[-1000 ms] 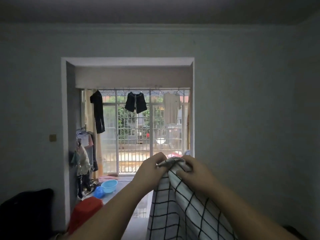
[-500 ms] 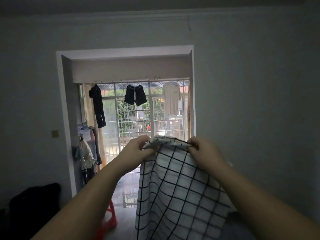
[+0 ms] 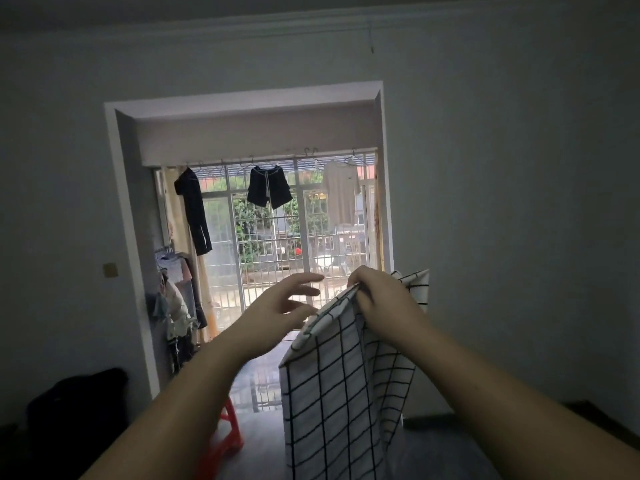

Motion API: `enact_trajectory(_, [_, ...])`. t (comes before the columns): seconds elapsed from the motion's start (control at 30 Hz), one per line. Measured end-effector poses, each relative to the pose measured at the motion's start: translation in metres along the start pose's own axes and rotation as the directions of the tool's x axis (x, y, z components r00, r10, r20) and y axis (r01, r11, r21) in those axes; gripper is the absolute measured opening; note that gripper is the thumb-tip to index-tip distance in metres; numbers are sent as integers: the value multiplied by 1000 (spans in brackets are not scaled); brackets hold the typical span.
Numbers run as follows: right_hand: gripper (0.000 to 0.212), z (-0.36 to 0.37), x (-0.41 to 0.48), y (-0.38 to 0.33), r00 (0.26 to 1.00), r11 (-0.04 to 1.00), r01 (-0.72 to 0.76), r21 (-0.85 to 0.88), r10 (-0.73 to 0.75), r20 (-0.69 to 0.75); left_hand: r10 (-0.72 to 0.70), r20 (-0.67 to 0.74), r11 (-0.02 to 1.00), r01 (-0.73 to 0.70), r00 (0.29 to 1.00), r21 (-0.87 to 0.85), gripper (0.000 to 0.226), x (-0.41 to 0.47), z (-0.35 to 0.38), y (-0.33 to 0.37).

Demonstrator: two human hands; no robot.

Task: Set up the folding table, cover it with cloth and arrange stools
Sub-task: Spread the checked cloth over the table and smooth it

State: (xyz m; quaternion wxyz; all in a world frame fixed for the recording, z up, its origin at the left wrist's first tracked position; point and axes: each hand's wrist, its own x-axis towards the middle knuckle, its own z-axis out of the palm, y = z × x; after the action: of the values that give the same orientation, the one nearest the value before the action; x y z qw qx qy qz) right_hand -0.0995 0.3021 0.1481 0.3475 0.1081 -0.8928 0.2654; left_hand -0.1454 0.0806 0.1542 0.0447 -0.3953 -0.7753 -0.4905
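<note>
Pinched in our right hand (image 3: pixel 384 306), the upper edge of the checked cloth (image 3: pixel 332 393) is bunched between thumb and curled fingers. The rest hangs in folded layers straight below that grip. Our left hand (image 3: pixel 277 313), just left of the grip, is open with fingers spread and holds nothing. We cannot tell whether its thumb brushes the folded edge.

We judge the main risk to be the single narrow pinch. All the fabric hangs from one small hold, so a tug from the other hand could pull it free and drop it. If the left hand takes the wrong layer, the cloth could open twisted or doubled instead of flat.

The folding table is not in view, so we cannot say where the cloth must land. The cloth's lower hem is cut off at the bottom of the frame, so we cannot see how near the floor it hangs. Low and to the left of the grip, a red stool (image 3: pixel 227 434) shows only in part behind our left forearm. A dark bulk (image 3: pixel 76 396) farther left is too dim to name.
</note>
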Motion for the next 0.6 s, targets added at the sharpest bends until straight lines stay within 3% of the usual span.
enact_trajectory(0.07, [22,1,-1,-10,997,997,71,32,-71,-6,96,-29,992,-93,995,84,54,5,9,2])
enact_trajectory(0.3, [28,4,-6,-26,987,965,138,223,-116,-108,138,-118,980,-153,983,-127,56,12,32,9])
enact_trajectory(0.37, [36,6,-7,-26,982,961,141,238,-105,-157,170,-125,980,-181,978,-80,61,11,35,6])
enact_trajectory(0.47, [39,10,-10,-24,981,961,97,260,-48,-187,191,-169,981,-194,967,-4,53,8,38,1])
enact_trajectory(0.6, [21,21,-16,-20,978,957,99,271,-43,-205,182,-223,983,-183,958,18,31,6,44,-9])
